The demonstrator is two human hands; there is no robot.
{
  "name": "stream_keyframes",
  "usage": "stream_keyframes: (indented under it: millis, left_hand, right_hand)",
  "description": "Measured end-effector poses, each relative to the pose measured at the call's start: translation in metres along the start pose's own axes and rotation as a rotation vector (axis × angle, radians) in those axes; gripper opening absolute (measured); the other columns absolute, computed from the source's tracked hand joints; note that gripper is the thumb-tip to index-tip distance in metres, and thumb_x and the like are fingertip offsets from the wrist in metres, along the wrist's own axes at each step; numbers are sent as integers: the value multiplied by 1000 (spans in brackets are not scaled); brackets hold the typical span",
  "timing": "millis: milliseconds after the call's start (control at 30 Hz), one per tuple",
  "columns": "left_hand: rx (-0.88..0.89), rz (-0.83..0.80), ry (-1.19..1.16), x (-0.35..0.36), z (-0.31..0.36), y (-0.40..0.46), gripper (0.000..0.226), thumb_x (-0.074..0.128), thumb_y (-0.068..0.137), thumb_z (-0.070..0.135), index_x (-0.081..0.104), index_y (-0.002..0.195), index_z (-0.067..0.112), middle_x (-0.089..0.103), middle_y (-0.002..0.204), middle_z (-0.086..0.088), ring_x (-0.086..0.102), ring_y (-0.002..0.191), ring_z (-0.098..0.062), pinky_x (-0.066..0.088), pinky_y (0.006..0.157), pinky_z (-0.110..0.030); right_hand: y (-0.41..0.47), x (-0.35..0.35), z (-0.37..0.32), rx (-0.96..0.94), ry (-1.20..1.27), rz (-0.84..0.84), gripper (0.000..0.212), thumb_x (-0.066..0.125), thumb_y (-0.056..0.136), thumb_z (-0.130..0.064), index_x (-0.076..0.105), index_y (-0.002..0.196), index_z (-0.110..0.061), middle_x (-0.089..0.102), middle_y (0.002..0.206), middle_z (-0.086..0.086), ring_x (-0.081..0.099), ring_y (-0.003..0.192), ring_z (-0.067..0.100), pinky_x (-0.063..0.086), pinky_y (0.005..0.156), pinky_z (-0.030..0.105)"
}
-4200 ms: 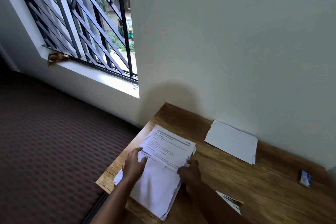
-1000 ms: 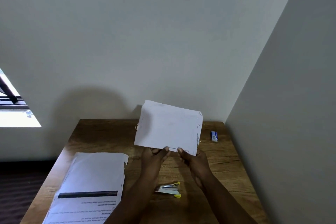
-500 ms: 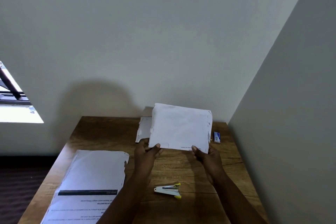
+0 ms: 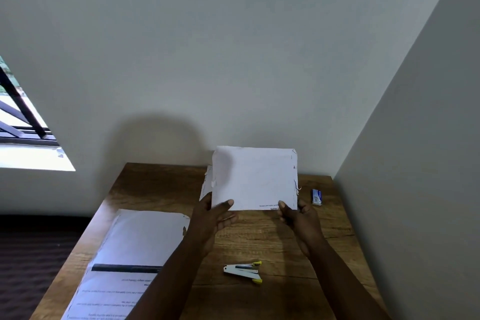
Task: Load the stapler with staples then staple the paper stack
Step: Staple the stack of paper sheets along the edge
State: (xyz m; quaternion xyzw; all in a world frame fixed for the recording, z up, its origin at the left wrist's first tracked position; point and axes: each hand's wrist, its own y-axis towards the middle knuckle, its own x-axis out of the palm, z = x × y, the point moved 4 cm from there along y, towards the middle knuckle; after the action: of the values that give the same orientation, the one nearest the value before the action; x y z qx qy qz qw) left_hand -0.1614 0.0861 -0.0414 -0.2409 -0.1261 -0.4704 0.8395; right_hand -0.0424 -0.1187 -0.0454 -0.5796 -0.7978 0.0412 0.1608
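Note:
A small white paper stack [image 4: 253, 178] stands nearly upright above the wooden table [image 4: 272, 236], its lower edge toward me. My left hand [image 4: 211, 218] pinches its lower left corner, thumb on the front. My right hand [image 4: 298, 218] pinches the lower right corner the same way. More white sheets [image 4: 206, 184] show behind the stack's left edge. A white stapler with yellow tips [image 4: 244, 271] lies open on the table between my forearms. A small blue-and-white staple box [image 4: 316, 196] lies at the far right of the table.
A larger stack of printed sheets [image 4: 122, 262] lies on the table's left side, partly under my left forearm. Walls close the table in at the back and right. A barred window [image 4: 23, 132] is at the left.
The held paper stack has shifted slightly right and squared up between both hands. The stapler and staple box have not moved.

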Motion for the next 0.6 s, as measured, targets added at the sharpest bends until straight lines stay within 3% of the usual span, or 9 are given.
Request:
stream_keyframes:
  millis: [167,267,333,400,467,533,600]
  left_hand:
    - [71,21,156,-3,1,-3,52,67,86,3,48,134,7,61,127,-16,68,105,-32,60,84,-43]
    - [109,88,95,-6,5,-3,50,65,88,3,47,134,8,59,127,-16,67,107,-34,57,89,-48]
    - [129,104,49,-9,10,-2,47,66,88,4,48,131,8,59,127,-18,66,107,-35,55,92,-51]
    - [138,102,7,-12,15,-1,44,66,87,5,51,128,11,59,126,-18,66,107,-36,52,95,-54]
    - [136,104,-50,-14,17,0,40,66,87,3,54,123,14,60,124,-18,67,106,-37,52,95,-55]
    - [140,112,-75,-14,18,1,39,67,87,3,56,122,16,61,124,-17,68,105,-36,56,90,-51]
    - [161,95,-83,-12,19,-1,38,67,87,3,58,120,19,62,123,-15,69,104,-34,60,82,-41]
  right_hand:
    - [-3,7,1,-48,-47,80,38,76,77,-11,60,111,-13,76,84,5,67,61,14,55,56,24]
    - [-6,16,7,-17,-152,139,42,79,75,-20,55,109,-16,67,86,6,59,71,17,49,61,29]
    - [-12,26,19,19,-412,-42,41,82,72,-23,58,105,-23,67,94,-1,63,83,13,52,63,23]
    - [-24,36,35,17,-613,-332,46,84,68,-20,56,102,-32,63,104,-7,63,95,13,56,69,19]
    - [-32,39,52,-81,-977,-536,61,86,58,-41,51,108,-44,54,117,-14,50,109,7,48,85,13]
    - [-33,39,71,-188,-1354,-655,77,78,53,-62,48,121,-43,42,136,-11,31,126,9,32,107,28]
    - [-33,40,77,-245,-1412,-680,65,76,60,-57,57,117,-31,46,134,-7,32,126,10,26,110,33]
